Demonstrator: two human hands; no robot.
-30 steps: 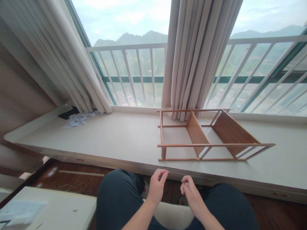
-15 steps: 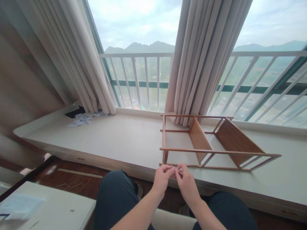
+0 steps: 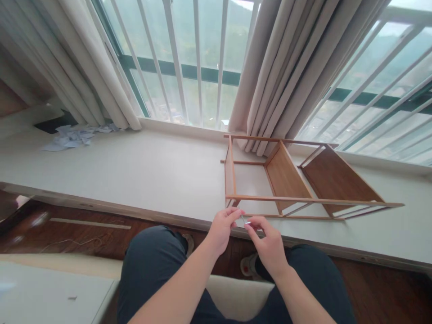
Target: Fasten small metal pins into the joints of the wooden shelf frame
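My left hand (image 3: 221, 229) and my right hand (image 3: 268, 243) meet above my knees, fingertips pinched together on a small metal part (image 3: 245, 221) that looks like a screw or a key. Both hands hover just in front of a wooden shelf frame (image 3: 286, 180) lying on its side on the wide white window ledge (image 3: 151, 171). The frame has thin rails and two brown shelf boards. Its near left corner is closest to my fingers, not touching them.
Beige curtains (image 3: 280, 76) hang behind the frame and at the left. White window railings (image 3: 197, 58) run across the back. Scraps of paper (image 3: 72, 137) lie on the ledge at far left. A white surface (image 3: 50, 292) sits at bottom left over dark wooden floor.
My hands came together from apart and moved up toward the frame's near corner. The view has tilted downward, so sky and hills have left the picture.
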